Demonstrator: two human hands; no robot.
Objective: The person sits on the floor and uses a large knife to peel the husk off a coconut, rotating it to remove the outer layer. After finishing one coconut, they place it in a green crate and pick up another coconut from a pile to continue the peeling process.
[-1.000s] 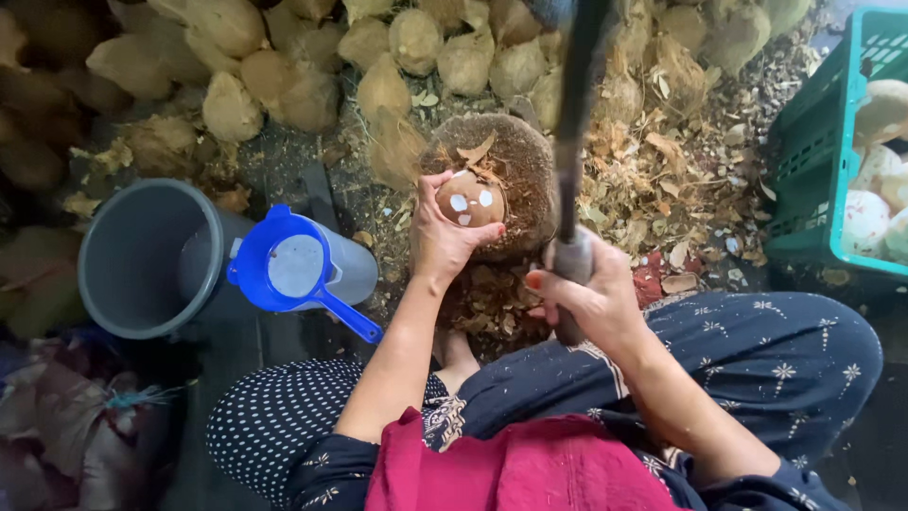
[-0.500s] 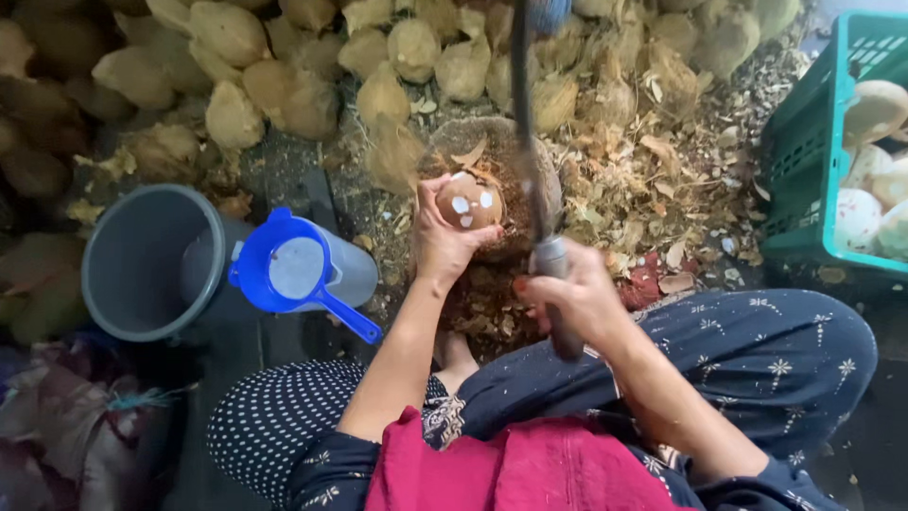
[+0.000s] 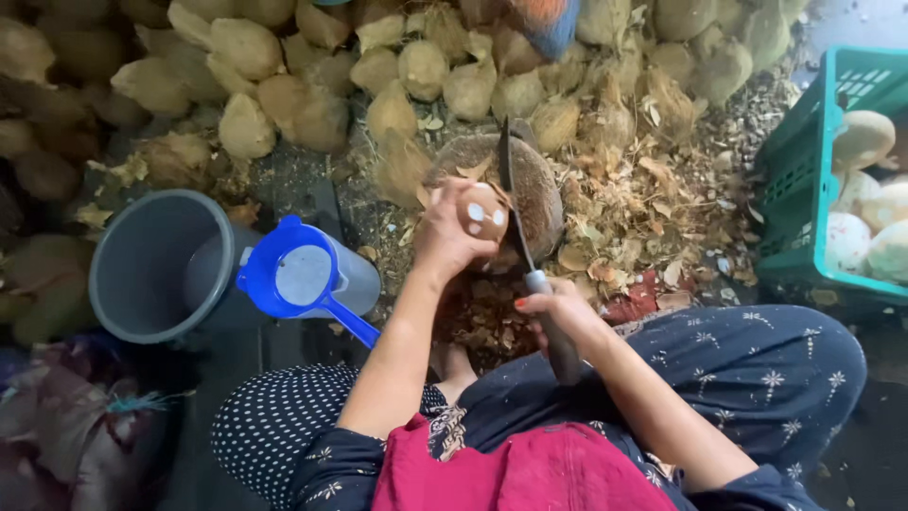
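My left hand [image 3: 445,241] grips a small brown coconut [image 3: 484,213] with white patches, resting it on a round wooden chopping block [image 3: 541,194]. My right hand [image 3: 558,317] is closed on the handle of a long cleaver [image 3: 515,203]. The dark blade points away from me and lies edge-down against the right side of the coconut. I sit with knees apart, the block between them.
A grey bucket [image 3: 156,265] stands at left, with a blue strainer jug [image 3: 303,279] beside it. Husked coconuts [image 3: 397,66] are piled along the back. Husk scraps [image 3: 653,208] litter the ground. A green crate [image 3: 809,189] at right holds peeled coconuts.
The cleaver was raised high a second ago and has swung down onto the coconut. My right hand dropped lower. The left hand kept the coconut on the block.
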